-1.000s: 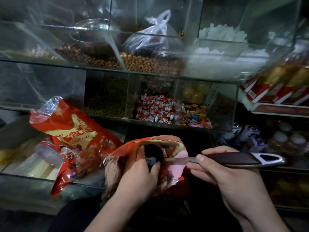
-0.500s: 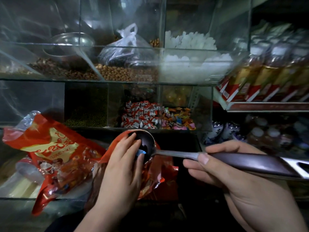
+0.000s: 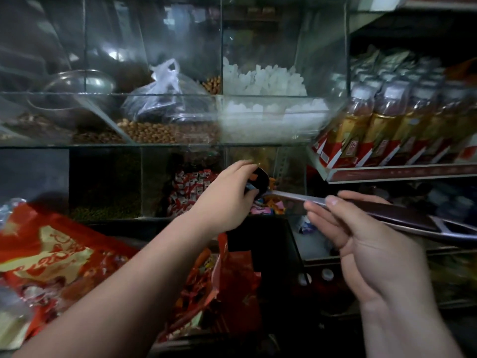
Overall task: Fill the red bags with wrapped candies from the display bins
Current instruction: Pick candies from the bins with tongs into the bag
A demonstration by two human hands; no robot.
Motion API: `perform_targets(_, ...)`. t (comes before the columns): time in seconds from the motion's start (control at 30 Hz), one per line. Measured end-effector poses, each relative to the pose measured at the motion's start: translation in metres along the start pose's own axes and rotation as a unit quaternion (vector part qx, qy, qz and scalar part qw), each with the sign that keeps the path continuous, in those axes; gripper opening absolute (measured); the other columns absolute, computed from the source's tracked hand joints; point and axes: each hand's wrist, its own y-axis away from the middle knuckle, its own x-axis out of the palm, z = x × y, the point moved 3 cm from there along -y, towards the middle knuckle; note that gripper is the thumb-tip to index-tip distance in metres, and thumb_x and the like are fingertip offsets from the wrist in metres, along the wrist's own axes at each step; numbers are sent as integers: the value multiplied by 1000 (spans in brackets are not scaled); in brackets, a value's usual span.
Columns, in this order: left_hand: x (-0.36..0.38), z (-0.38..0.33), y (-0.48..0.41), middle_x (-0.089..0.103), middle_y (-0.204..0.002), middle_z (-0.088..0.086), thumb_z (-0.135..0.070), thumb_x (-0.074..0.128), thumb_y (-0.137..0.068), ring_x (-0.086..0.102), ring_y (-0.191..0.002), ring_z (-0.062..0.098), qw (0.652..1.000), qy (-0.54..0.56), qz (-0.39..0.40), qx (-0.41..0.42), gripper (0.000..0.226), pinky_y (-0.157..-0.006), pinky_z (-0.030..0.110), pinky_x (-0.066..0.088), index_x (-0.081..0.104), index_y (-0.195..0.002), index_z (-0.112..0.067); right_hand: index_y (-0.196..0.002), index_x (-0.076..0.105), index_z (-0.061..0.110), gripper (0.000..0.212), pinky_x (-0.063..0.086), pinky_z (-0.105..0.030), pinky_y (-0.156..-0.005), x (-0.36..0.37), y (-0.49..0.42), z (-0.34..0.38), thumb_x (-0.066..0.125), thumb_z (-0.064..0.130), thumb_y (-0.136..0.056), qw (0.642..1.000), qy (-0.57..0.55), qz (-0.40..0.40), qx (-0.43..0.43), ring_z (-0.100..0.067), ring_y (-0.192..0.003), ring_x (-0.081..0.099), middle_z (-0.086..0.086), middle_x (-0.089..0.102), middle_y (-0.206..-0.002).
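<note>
The right hand [image 3: 374,254] grasps the ladle [image 3: 400,215], aimed at ten o'clock, where the left hand [image 3: 227,200] cups its bowl over the candies [image 3: 188,187]; the red bag [image 3: 237,277] lies at six.

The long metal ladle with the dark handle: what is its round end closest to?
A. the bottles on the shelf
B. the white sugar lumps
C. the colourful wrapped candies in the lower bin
C: the long metal ladle with the dark handle, held by the right hand, has its round end right by the colourful wrapped candies, with the left hand cupped over it.
</note>
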Motion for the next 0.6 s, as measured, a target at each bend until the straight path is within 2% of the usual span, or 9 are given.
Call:
perform_targets(0.13,22,12,-39,51,-143,8,-15,67,-89,45,-133,26,999,8,22,-35,54,-106,23,31,52,-140,-10,-94,68,13,17,63,-26,-72,3,-29,-29,68,-4,-95,999,41,-21,-25,-29,-84,81,-9,79,-78)
perform_targets(0.2,29,20,-49,53,-140,9,-17,67,-88,51,-127,28,997,11,18,-68,52,-102,28,40,54,-138,-13,-89,72,22,17,62,-26,-80,7,-43,-42,75,6,-92,984,150,-14,-100,-21,-88,80,-6,80,-84)
perform_targets(0.27,32,25,-53,56,-135,9,-18,67,-88,55,-122,29,996,21,8,-92,47,-95,28,42,58,-134,-15,-86,73,27,12,52,-10,-80,14,-55,-52,77,16,-89,917,341,54,-200,-2,-86,74,11,77,-86)
perform_targets(0.3,31,27,-53,58,-132,9,-17,67,-88,56,-120,29,995,24,0,-96,45,-93,27,42,60,-132,-15,-88,74,26,12,47,-6,-78,19,-57,-56,75,14,-89,876,411,101,-233,-1,-85,71,12,75,-87)
perform_targets(0.37,28,26,-49,59,-127,10,-10,63,-87,55,-118,28,996,23,-22,-88,43,-94,26,41,62,-129,-13,-95,76,12,13,46,-8,-84,22,-61,-69,72,1,-89,810,480,183,-281,-15,-92,71,1,74,-97)
perform_targets(0.4,25,25,-46,60,-126,9,-7,61,-87,55,-118,27,996,21,-35,-79,43,-96,26,41,63,-129,-12,-97,76,7,14,46,-9,-88,22,-62,-70,71,-3,-89,794,490,198,-301,-19,-94,71,-5,73,-101)
perform_targets(0.47,19,22,-39,60,-125,7,-6,58,-88,55,-118,23,996,24,-57,-67,42,-99,26,42,63,-129,-11,-98,75,9,12,46,-8,-92,19,-56,-68,70,2,-90,789,483,194,-326,-15,-98,70,-2,72,-104)
perform_targets(0.53,12,18,-32,60,-124,4,-6,57,-89,56,-116,20,995,35,-75,-55,39,-101,28,46,64,-127,-11,-100,74,18,10,47,-9,-93,15,-47,-59,69,13,-92,815,443,172,-332,0,-102,69,13,69,-105)
perform_targets(0.6,4,12,-21,60,-123,1,-8,59,-90,56,-115,17,993,47,-92,-50,36,-100,27,47,65,-126,-12,-98,74,25,7,49,-8,-88,11,-32,-48,71,21,-93,837,408,138,-338,3,-99,71,18,72,-102)
